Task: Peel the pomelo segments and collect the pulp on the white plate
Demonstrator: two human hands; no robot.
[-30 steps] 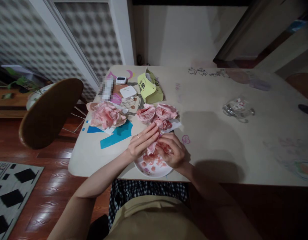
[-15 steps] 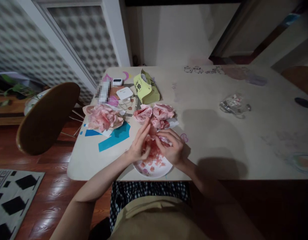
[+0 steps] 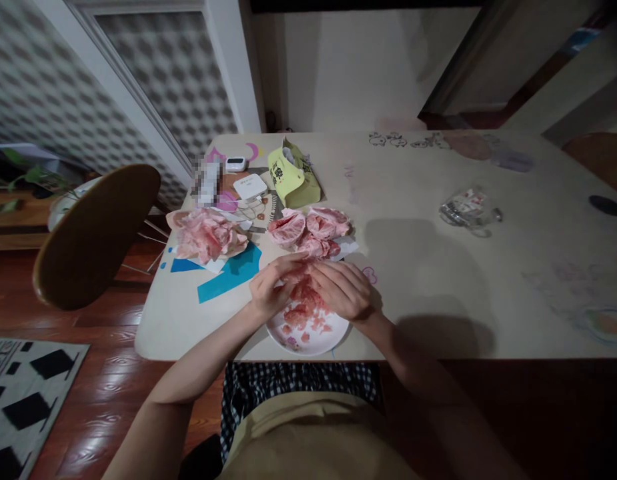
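Observation:
My left hand (image 3: 272, 285) and my right hand (image 3: 345, 290) meet over the far side of a white plate (image 3: 315, 345). Their bent fingers close on a reddish pomelo segment (image 3: 304, 268), mostly hidden by the fingers. Loose pink-red pulp pieces (image 3: 303, 315) lie on the plate below. Just beyond my fingertips sit several larger pomelo chunks (image 3: 325, 223) with pale pink membrane, resting partly on white paper. A heap of thin pink-white pomelo skins (image 3: 208, 235) lies to the left.
Behind the fruit stand a yellow-green carton (image 3: 294, 177), a white box (image 3: 250, 187) with a cable, and a small white device with a dark display (image 3: 235, 164). A teal strip (image 3: 228, 275) lies left of my hand. Farther right is a crumpled clear plastic bag (image 3: 469, 208). A chair (image 3: 98, 237) stands at left.
Both hands have turned and lowered slightly toward the plate. My left fingers, stretched up before, are now bent inward against the right ones. The carton, chunks and skins stay in place.

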